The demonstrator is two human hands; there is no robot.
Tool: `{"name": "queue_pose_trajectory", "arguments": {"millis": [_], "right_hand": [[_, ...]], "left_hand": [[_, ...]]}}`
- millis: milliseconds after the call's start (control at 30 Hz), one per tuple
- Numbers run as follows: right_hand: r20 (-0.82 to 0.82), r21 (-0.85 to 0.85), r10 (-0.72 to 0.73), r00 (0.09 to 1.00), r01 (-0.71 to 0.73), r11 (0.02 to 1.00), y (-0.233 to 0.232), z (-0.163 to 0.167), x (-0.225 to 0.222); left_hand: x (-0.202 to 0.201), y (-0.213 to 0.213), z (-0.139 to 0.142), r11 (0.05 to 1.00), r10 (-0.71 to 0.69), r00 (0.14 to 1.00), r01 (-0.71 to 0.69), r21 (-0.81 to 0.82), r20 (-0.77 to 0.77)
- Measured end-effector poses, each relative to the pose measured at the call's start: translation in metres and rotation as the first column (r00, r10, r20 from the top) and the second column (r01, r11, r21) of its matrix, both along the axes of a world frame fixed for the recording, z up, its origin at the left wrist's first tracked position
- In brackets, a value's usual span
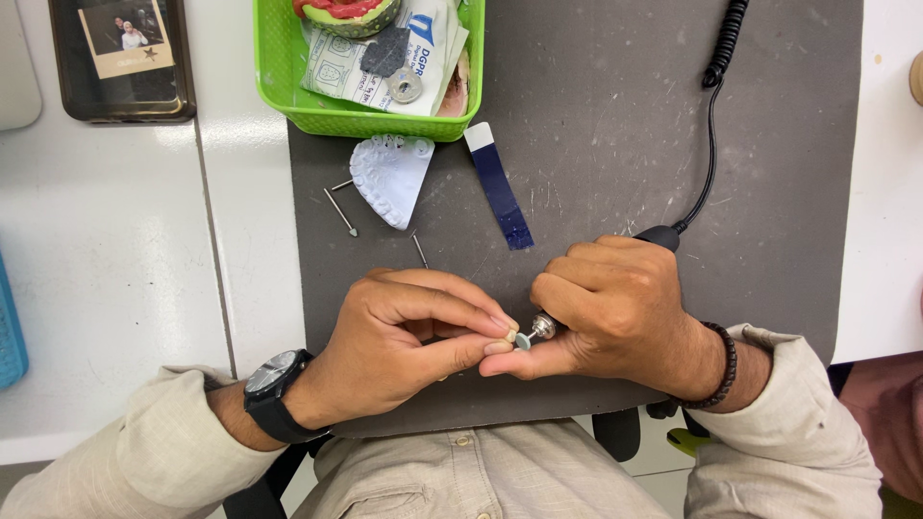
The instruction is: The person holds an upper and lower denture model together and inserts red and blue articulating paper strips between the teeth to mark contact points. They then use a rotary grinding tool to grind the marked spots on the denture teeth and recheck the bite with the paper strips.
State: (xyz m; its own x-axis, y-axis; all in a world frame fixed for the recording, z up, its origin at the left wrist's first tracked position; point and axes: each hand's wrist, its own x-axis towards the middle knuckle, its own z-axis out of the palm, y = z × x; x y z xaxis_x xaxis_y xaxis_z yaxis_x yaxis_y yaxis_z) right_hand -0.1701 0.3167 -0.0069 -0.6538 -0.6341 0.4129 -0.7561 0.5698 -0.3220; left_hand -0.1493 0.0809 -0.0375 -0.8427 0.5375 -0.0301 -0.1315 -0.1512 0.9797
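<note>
The left hand [399,341] pinches a tiny pale piece [511,335], likely a tooth-sized crown, between thumb and forefinger tips, the other fingers curled in behind. The right hand [615,312] is clenched round a rotary handpiece [544,327], whose small greenish polishing wheel [522,340] sits right against the pale piece; the right thumb reaches under to touch the left fingertips, bracing the two hands together. Both hands hover over the near edge of the dark grey mat [615,144], which serves as the landmark here. The piece itself is at the mat's near edge, midway across, held in the air and not resting on anything. It looks very light and hard, probably smooth and a little slippery, and small enough to flick away if the wheel catches it, so a firm fingertip pinch on its sides, leaving the worked face bare, seems the only sensible hold. The handpiece's black cord [712,125] runs off to the far right of the mat and coils near the far edge. On the mat's far left part lies a white plaster dental cast [389,178], with a blue strip [500,187] just right of it and a few thin metal burs [339,211] beside it. A green basket [279,67] overlaps the mat's far edge, holding packets and another model. A wristwatch [272,380] sits on the left wrist.
</note>
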Motion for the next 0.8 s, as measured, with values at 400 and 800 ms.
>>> {"name": "queue_pose_trajectory", "arguments": {"millis": [400, 800], "right_hand": [[-0.011, -0.003, 0.002, 1.0, -0.002, 1.0, -0.0006, -0.0013, -0.0009], [-0.017, -0.024, 0.003, 1.0, -0.004, 1.0, 0.0016, 0.0002, -0.0016]], "left_hand": [[-0.001, 0.0004, 0.0013, 1.0, -0.001, 1.0, 0.001, -0.02, -0.008], [-0.0012, 0.0005, 0.0011, 1.0, -0.01, 0.999, 0.01, 0.015, 0.05]]}}
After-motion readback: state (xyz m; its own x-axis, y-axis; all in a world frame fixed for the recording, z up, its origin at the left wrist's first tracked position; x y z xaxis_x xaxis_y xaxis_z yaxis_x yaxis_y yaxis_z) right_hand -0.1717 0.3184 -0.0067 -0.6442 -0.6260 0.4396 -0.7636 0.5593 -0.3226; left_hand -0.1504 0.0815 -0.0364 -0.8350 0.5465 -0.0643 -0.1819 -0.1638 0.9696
